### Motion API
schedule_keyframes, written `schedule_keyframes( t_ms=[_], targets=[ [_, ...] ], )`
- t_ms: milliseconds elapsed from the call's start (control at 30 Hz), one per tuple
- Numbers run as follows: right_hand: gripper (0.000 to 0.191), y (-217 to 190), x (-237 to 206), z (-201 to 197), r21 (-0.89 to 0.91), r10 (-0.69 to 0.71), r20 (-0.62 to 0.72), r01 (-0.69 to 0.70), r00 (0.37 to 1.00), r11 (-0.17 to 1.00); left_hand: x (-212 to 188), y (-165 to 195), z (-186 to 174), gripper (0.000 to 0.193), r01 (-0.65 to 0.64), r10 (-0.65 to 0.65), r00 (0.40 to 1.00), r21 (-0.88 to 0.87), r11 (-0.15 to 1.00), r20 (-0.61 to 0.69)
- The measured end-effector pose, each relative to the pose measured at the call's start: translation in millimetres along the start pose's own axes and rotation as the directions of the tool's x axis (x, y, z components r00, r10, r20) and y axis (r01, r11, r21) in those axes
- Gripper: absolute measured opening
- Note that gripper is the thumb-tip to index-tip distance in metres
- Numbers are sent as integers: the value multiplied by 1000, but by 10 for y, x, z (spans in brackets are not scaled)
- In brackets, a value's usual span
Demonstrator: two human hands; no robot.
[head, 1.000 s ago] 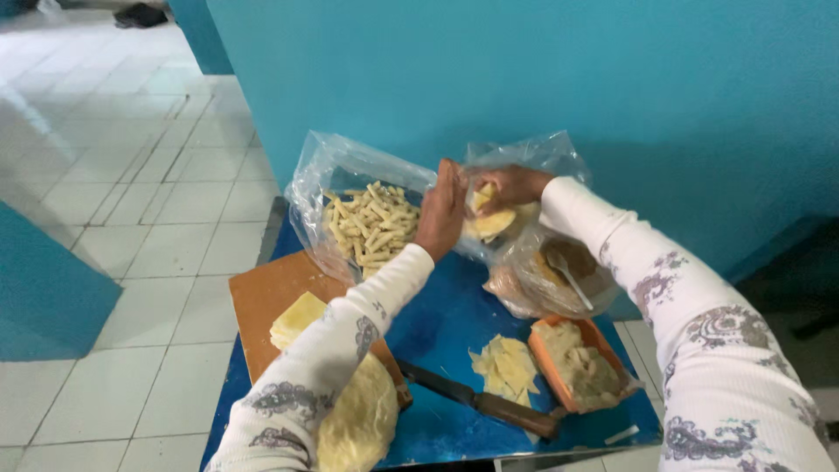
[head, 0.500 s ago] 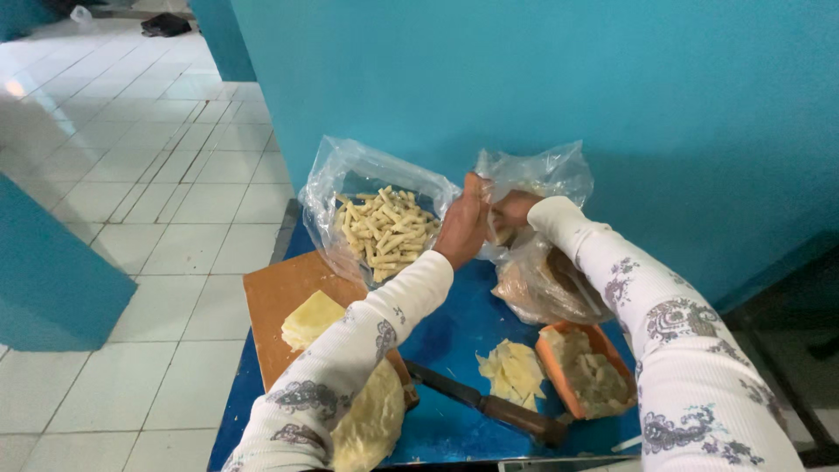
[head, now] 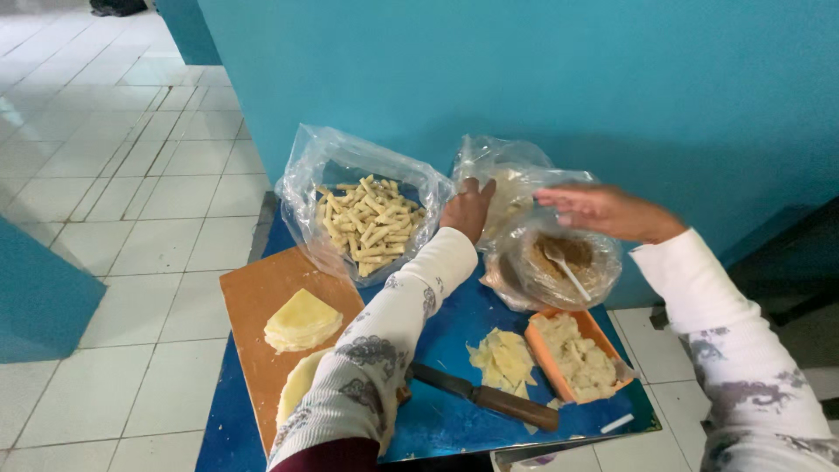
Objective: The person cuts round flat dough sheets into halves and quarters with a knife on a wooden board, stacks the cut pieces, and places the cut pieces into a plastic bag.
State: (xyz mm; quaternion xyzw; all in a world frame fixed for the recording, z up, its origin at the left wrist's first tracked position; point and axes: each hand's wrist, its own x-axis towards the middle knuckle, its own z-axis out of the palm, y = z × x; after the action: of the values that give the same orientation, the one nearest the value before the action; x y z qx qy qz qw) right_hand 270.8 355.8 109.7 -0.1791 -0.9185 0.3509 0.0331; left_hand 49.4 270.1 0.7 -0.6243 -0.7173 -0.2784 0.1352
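While a wood-handled knife (head: 485,396) is lying nearest on the blue counter (head: 454,323), beside yellow dough scraps (head: 502,358) and an orange tray of filling (head: 577,354), folded dough rounds (head: 301,319) are resting on a wooden board (head: 258,297). Farther back, the left hand (head: 466,210) is touching a clear plastic bag (head: 507,179), fingers together. The right hand (head: 603,210) is hovering over a bagged bowl (head: 559,262), fingers spread, holding nothing. Rolled pastry sticks (head: 367,223) are sitting bagged on the left.

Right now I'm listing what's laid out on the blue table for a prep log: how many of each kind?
Clear plastic bags: 3
Wooden board: 1
Knife: 1
Orange tray: 1
White spoon: 1
Total: 7
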Motion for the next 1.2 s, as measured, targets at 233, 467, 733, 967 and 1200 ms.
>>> schedule_keyframes(
  t_ms=[233,467,733,967,1200],
  targets=[
    [49,313,458,3,-512,-62,18,63,998,857,-257,-16,69,53,-409,403,910,377,831,98],
    [48,366,715,67,-417,206,131,-135,970,899,-308,-111,-23,32,-204,202,881,-41,978,427],
    [21,-375,-377,464,-487,-223,-424,-13,878,873,-1173,-757,-1287,23,-247,358,902,-395,885,239],
    [66,-668,-964,2612,-596,-39,-193,-85,980,798,-3124,-953,-2165,37,383,-377,923,-121,916,70],
    [23,-536,-1074,2737,-553,-233,-430,-51,872,832,-3506,-1205,-1538,52,325,-304,941,-154,933,148]
  ],
)
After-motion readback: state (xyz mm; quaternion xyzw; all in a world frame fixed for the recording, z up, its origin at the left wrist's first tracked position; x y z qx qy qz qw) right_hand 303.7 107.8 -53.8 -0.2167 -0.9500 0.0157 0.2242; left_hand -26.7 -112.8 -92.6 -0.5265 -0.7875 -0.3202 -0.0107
